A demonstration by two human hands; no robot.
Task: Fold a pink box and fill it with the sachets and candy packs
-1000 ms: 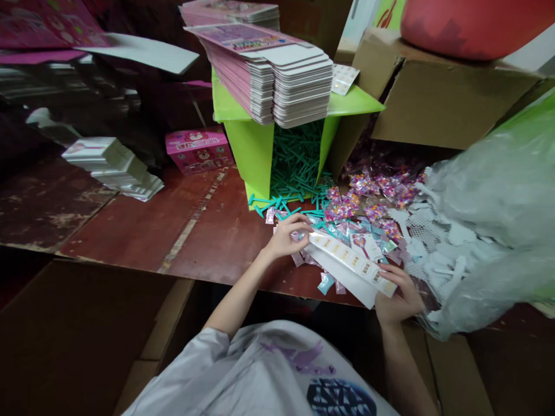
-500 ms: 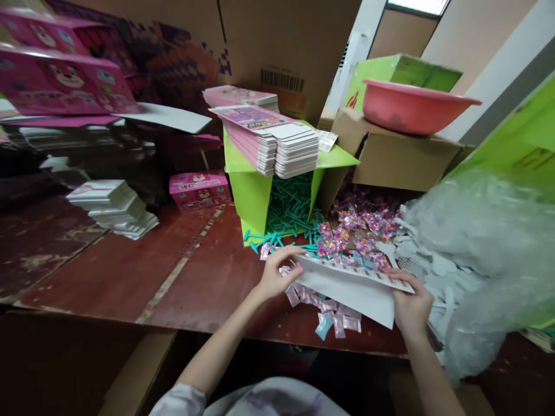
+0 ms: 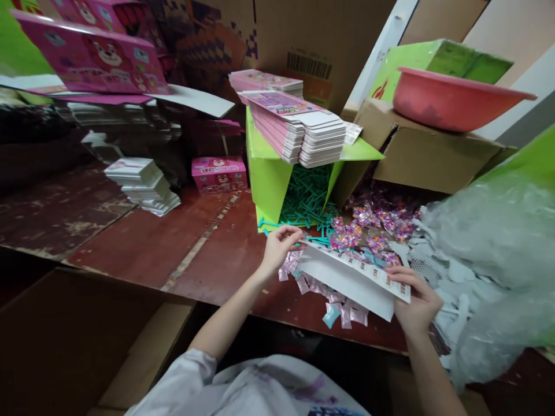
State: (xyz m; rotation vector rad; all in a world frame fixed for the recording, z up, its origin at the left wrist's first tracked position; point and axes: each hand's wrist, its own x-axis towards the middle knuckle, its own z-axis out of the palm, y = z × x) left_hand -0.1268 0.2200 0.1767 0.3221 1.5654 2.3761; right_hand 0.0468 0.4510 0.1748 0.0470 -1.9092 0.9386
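Left hand [image 3: 280,249]: thumb and fingertips pinched on the near-left end of a creased white sheet [image 3: 347,281]. Right hand [image 3: 416,300]: gripping the opposite end, fingers laid over the upper strip. The sheet spans the gap between both hands, sloping down to the right, above the table [image 3: 243,254] and the heap of small sachets [image 3: 336,294]

Hard to make out: print along the upper strip (a row of small brownish marks, too fine to read). Right thumb hidden behind the paper. Part of the sachet heap is covered by the sheet. Shirt [image 3: 260,387] cut off at the bottom edge; far left side dark

Containers: green box [image 3: 265,179], open side facing the person, filled with teal sticks [image 3: 306,193], some spilling onto the table; stack of cards [image 3: 321,141] on its top. Cardboard box [image 3: 427,159] behind packets of coloured beads [image 3: 347,234]; its interior not visible. Red basin [image 3: 455,101] rests on it, contents hidden by the wall. Clear plastic bag [image 3: 489,231] at right, white cut-out pieces [image 3: 453,283] lying at its side; cannot tell how many are inside
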